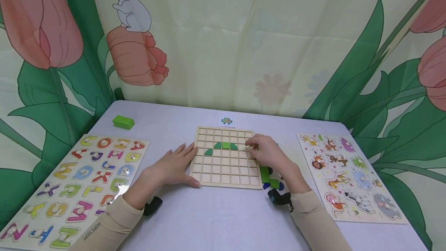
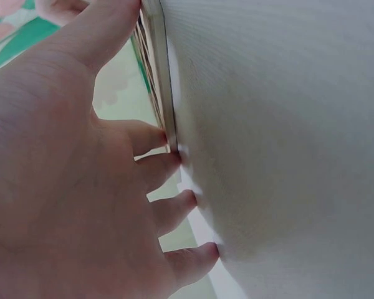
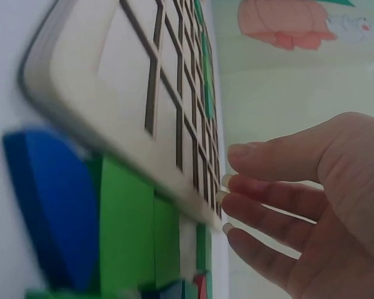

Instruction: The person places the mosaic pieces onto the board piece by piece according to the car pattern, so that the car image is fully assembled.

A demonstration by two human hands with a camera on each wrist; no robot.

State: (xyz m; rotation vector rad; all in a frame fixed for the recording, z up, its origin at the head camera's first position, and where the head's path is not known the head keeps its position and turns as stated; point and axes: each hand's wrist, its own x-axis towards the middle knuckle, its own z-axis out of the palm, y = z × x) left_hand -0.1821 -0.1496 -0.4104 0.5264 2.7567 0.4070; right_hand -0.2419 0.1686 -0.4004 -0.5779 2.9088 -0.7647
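Observation:
A wooden grid board (image 1: 226, 169) lies on the table between the hands. Three dark green curved pieces, one of them low on the left (image 1: 208, 152), sit in its cells around a light green square (image 1: 225, 145). My left hand (image 1: 174, 165) rests along the board's left edge, its fingers stretched out and the thumb by the near corner. Over the right edge hovers my right hand (image 1: 268, 151), fingers loosely bent. In the right wrist view a gap shows between its thumb (image 3: 249, 156) and fingers, with nothing held there.
Green blocks (image 1: 265, 175) and blue pieces lie beside the board's right edge, partly under the right hand. A small turtle picture card (image 1: 226, 121) is behind the board. Letter puzzle (image 1: 87, 173) stands left, animal puzzle (image 1: 348, 177) right; a green block (image 1: 123, 122) sits far left.

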